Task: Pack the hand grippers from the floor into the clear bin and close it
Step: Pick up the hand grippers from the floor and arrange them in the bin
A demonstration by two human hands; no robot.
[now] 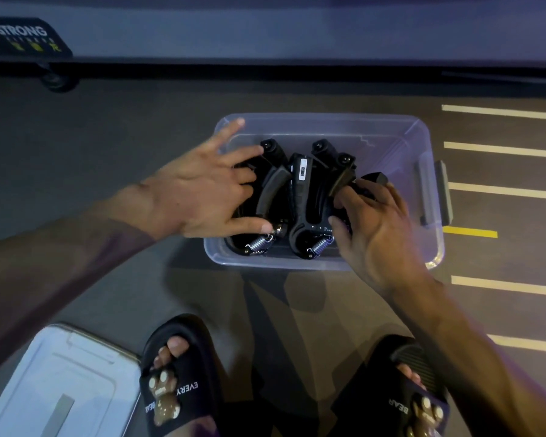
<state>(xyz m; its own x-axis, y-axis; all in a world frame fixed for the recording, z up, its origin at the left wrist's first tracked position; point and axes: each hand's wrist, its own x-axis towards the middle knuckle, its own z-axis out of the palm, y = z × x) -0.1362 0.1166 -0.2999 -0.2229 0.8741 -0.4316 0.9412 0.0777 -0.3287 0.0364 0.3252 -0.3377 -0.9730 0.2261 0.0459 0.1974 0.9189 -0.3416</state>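
The clear bin point(391, 134) sits open on the floor in front of me, with black hand grippers inside it. My left hand point(202, 190) lies spread with straight fingers on the left hand gripper point(270, 190), its thumb by the silver spring. The middle hand gripper point(300, 197) stands beside it, spring toward me. My right hand point(375, 222) curls its fingers round the right hand gripper point(344, 178), whose black handle end sticks out past my fingertips. The bin's lid point(60, 380) lies apart on the floor at the lower left.
My two feet in black slides point(177, 373) stand just in front of the bin. A grey latch point(438, 193) hangs on the bin's right side. Yellow floor lines point(501, 149) run at the right. A dark wheeled frame point(26, 39) stands far left.
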